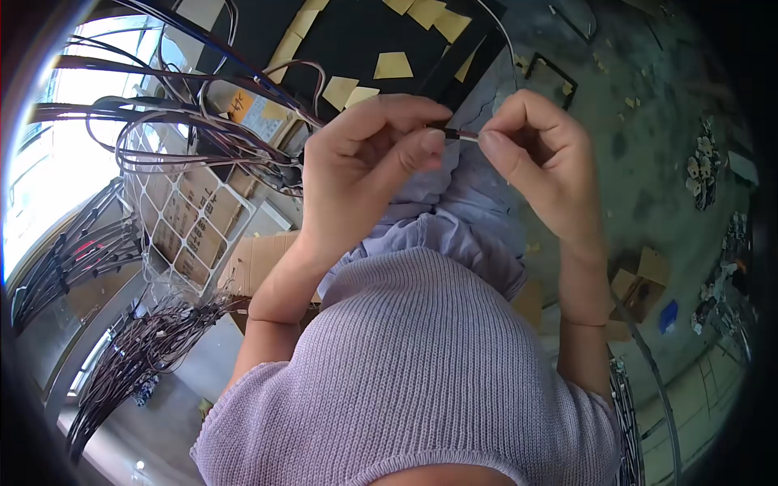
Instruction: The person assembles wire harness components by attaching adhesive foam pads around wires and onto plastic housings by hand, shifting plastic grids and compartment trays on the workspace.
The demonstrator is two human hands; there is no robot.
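Observation:
My left hand (365,154) is closed in a pinch, thumb against fingers, on the dark end of a thin cable (464,135). The short stretch between my hands looks black near the left fingers, then reddish and whitish toward the right. My right hand (547,154) pinches the same cable between thumb and forefinger. Both hands are raised in front of my body, a small gap apart. A thin pale cable (510,47) curves down from the top toward my right hand; whether it is the same one I cannot tell. My fingers hide the cable's ends.
Bundles of dark cables (207,134) hang at the left, over a white wire grid (194,219). More cable bundles (138,348) lie lower left. Ahead is a black surface (356,49) with yellow tape pieces. An open cardboard box (640,287) and scattered parts (703,170) lie on the floor at right.

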